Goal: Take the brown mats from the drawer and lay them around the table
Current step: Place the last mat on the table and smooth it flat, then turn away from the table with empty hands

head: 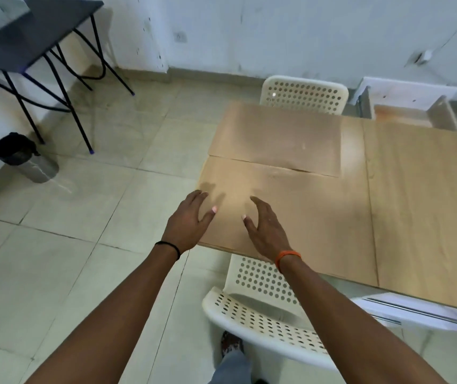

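From the head view, both hands are hovering over the near-left mat (277, 206), which is lying flat at the left end of the surface (426, 206). The left hand (190, 217) is sitting over the mat's left edge, the right hand (263, 231) further in over its near edge. Each grip is spread and relaxed, pinching nothing; whether the fingertips are touching the mat I cannot tell. The mat is stretching away to the right of the hands, its long axis running along the near edge. It is looking thin, smooth and light brown, almost matching the surface. A second mat (277, 139) is lying just beyond it, edges meeting, before a white perforated chair (303, 94). The open drawer (404, 112) is showing far right, seemingly emptied.
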